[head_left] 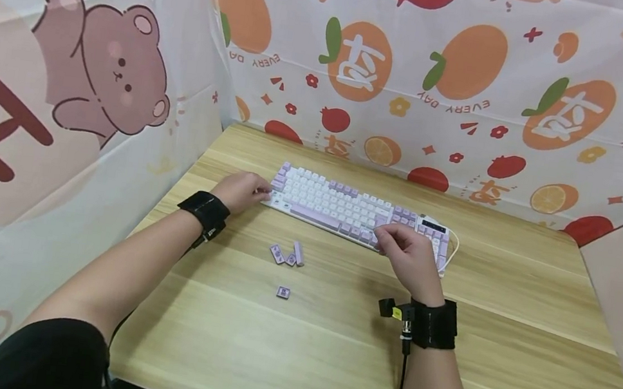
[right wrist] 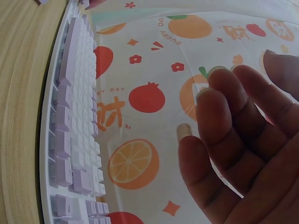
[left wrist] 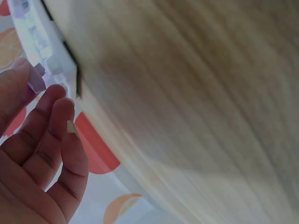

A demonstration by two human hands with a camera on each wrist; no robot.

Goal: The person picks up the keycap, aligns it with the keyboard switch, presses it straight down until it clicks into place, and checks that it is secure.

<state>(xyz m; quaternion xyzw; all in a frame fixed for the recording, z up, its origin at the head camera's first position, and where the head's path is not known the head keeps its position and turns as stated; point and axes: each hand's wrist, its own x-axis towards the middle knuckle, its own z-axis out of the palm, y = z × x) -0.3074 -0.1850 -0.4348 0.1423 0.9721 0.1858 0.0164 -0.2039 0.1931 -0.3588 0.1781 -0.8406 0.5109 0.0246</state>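
Note:
A white and lilac keyboard (head_left: 322, 199) lies toward the back of the table, some keys gone at its lower left corner. At that corner my left hand (head_left: 238, 192) pinches a lilac keycap (left wrist: 36, 80) between thumb and forefinger, close by the keyboard's end. My right hand (head_left: 410, 258) hovers over the keyboard's right part; in the right wrist view its loosely bent fingers (right wrist: 215, 116) hold nothing. In front of the keyboard lie several loose lilac keycaps: a long keycap (head_left: 298, 253), a slanted keycap (head_left: 277, 254) and a square one (head_left: 283, 292) nearer to me among them.
The wooden table (head_left: 327, 352) carries the keyboard and keycaps. A white cable (head_left: 456, 245) curves from the keyboard's right end. Printed cloth (head_left: 402, 121) hangs behind the table, and another bear-printed cloth (head_left: 116, 73) along the left side. Black straps with cameras sit on both wrists.

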